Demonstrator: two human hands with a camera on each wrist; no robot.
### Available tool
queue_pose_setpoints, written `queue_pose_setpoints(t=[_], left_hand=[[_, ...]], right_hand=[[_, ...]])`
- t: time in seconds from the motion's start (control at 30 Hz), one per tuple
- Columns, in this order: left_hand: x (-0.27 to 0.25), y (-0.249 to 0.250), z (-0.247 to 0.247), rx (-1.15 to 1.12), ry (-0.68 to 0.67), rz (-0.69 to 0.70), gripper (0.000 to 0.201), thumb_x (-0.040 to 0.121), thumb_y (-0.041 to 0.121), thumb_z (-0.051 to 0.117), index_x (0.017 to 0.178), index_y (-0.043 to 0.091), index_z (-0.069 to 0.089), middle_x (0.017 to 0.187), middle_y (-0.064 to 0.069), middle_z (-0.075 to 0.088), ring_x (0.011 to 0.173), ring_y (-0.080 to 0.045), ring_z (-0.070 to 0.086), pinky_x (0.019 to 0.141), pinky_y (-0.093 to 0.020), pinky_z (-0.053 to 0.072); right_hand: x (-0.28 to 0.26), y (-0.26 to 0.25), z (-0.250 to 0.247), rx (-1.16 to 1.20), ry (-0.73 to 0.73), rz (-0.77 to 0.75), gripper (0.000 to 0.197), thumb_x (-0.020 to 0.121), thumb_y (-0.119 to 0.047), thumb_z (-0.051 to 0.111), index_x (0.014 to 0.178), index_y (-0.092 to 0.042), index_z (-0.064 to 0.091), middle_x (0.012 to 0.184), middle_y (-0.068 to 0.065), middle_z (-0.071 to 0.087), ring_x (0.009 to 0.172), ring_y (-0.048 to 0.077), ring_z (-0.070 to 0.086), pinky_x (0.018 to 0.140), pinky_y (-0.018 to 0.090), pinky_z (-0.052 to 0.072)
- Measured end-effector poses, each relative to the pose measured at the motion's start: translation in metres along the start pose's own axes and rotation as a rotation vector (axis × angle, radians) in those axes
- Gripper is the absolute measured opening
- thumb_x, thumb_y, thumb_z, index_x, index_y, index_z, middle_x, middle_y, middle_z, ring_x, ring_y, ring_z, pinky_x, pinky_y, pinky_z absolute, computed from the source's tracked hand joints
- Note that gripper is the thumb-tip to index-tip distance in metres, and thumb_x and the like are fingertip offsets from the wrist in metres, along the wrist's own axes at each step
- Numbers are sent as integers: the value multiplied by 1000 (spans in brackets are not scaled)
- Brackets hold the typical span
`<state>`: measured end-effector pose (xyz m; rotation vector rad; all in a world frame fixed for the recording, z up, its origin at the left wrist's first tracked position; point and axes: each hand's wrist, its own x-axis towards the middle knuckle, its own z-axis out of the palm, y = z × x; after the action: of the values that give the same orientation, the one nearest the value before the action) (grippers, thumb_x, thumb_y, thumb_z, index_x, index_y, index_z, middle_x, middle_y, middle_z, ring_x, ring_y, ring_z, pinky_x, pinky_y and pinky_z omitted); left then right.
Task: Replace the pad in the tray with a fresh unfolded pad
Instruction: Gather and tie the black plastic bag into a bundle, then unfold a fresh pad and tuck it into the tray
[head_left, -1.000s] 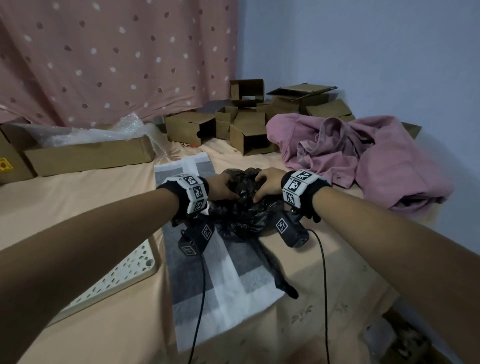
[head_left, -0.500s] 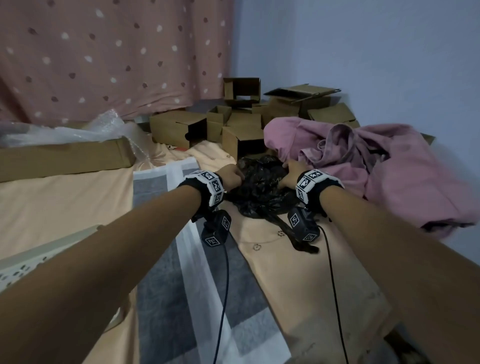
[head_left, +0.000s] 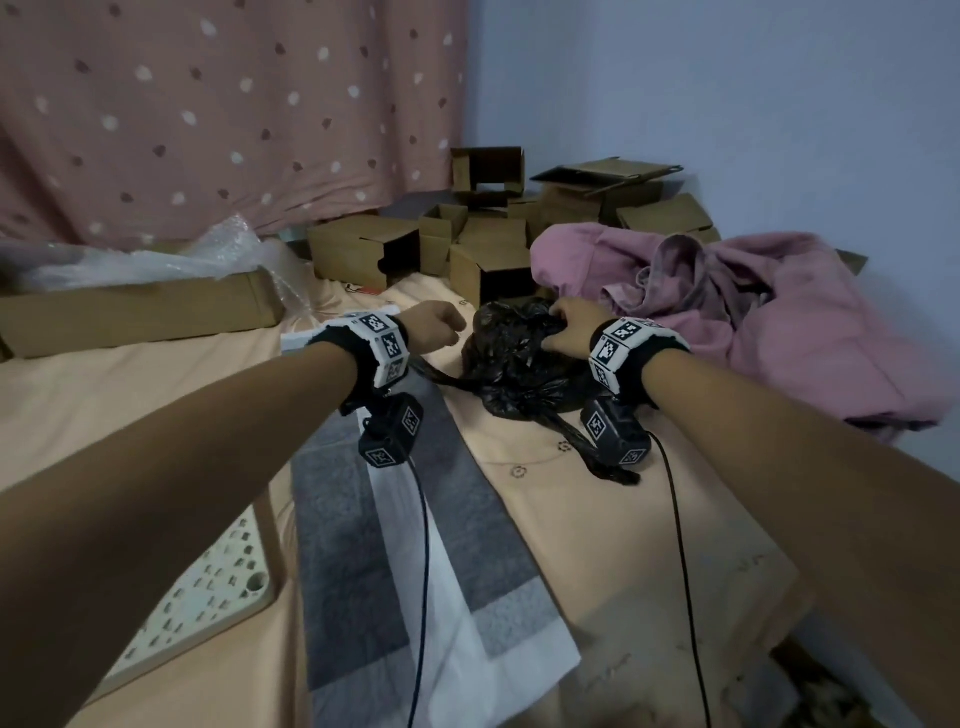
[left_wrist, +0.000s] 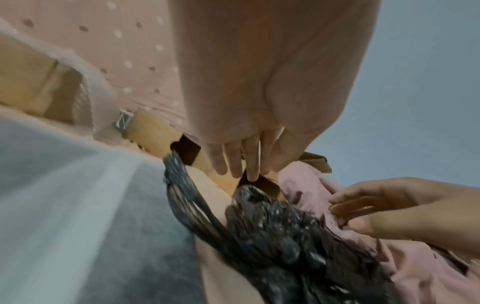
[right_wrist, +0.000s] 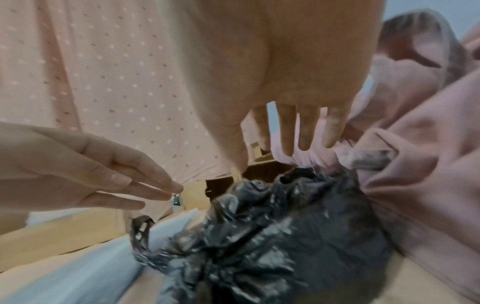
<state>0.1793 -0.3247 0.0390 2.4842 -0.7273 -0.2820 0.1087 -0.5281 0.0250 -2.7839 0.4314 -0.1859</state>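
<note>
The right hand (head_left: 569, 327) rests on top of a crumpled black plastic bag (head_left: 519, 364), fingers (right_wrist: 309, 131) straight and spread, curled round nothing. The left hand (head_left: 436, 327) hovers just left of the bag, apart from it; in the wrist views its fingers (right_wrist: 145, 181) are straight and close together, holding nothing. One twisted handle of the bag trails toward the left hand, another lies on the bed (head_left: 623, 519) toward the viewer. The bag sits between the hands on the peach bedsheet, touching a heap of pink clothing (head_left: 779, 322) on its right. The fresh pad (head_left: 405, 571), white with grey panels, lies spread flat on the bed under the left forearm. The white perforated tray (head_left: 208, 587) lies just left of the pad, half hidden by that arm. Brown cardboard boxes (head_left: 467, 249) stand behind the bag, before a dotted pink curtain (head_left: 234, 104).
</note>
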Motion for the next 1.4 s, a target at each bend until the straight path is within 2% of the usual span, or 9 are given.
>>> queue_pose_setpoints(t=[0.23, 0.4, 0.6, 0.73, 0.83, 0.97, 1.13, 1.23, 1.4], left_hand=[[-75, -31, -53, 448, -26, -70, 46, 94, 18, 54, 138, 11, 46, 147, -8, 42, 134, -26, 42, 108, -32, 33], [-141, -48, -58, 482, -127, -129, 51, 93, 19, 57, 141, 10, 43, 150, -6, 39, 138, -22, 38, 112, -32, 30], [-216, -48, -36, 537, -240, -93, 53, 89, 19, 62, 139, 14, 46, 148, -3, 41, 136, -22, 40, 112, -31, 32], [-262, -48, -2, 563, -324, -34, 54, 87, 18, 63, 138, 14, 46, 143, -5, 47, 126, -24, 49, 98, -23, 38], [-291, -49, 23, 608, -398, 22, 56, 87, 19, 62, 139, 11, 44, 141, -10, 48, 124, -28, 50, 102, -33, 43], [-313, -48, 37, 605, -372, 55, 52, 91, 13, 54, 142, 10, 41, 144, -10, 44, 131, -27, 44, 108, -34, 36], [-324, -49, 48, 618, -320, 73, 46, 90, 13, 50, 136, 11, 49, 137, -10, 50, 124, -28, 49, 106, -36, 40], [-324, -46, 51, 688, -295, 76, 38, 89, 20, 51, 126, 13, 57, 126, -9, 55, 114, -29, 55, 98, -38, 46], [-317, -42, 59, 770, -281, 104, 31, 85, 38, 62, 104, 13, 65, 114, -7, 56, 101, -28, 58, 86, -34, 50]], right_hand=[[-36, -46, -18, 25, -115, -185, 56, 82, -34, 71, 132, -15, 54, 132, 6, 59, 119, 25, 56, 100, 30, 45], [-71, -86, -3, -32, -219, -293, 55, 80, -29, 72, 131, -16, 56, 130, 4, 62, 118, 22, 57, 99, 27, 45], [-120, -112, 22, -138, -373, -428, 51, 81, -23, 70, 130, -20, 57, 133, 3, 59, 120, 22, 56, 104, 35, 45], [-161, -104, 38, -217, -430, -494, 47, 85, -19, 67, 131, -20, 57, 134, 2, 59, 121, 21, 56, 103, 30, 44], [-186, -86, 45, -278, -504, -503, 49, 85, -14, 63, 134, -19, 55, 136, 0, 58, 123, 18, 55, 102, 26, 44], [-203, -64, 38, -350, -510, -518, 50, 84, -9, 60, 132, -21, 57, 138, 1, 56, 124, 19, 53, 103, 30, 44], [-215, -38, 34, -385, -495, -551, 50, 86, -3, 55, 132, -22, 58, 141, -1, 54, 129, 18, 49, 106, 28, 39], [-223, -32, 36, -371, -510, -578, 53, 83, -8, 63, 135, -17, 56, 142, 2, 53, 132, 18, 47, 107, 27, 37], [-227, -28, 38, -345, -501, -618, 59, 73, -21, 79, 129, -20, 61, 133, 2, 58, 124, 19, 52, 104, 33, 41]])
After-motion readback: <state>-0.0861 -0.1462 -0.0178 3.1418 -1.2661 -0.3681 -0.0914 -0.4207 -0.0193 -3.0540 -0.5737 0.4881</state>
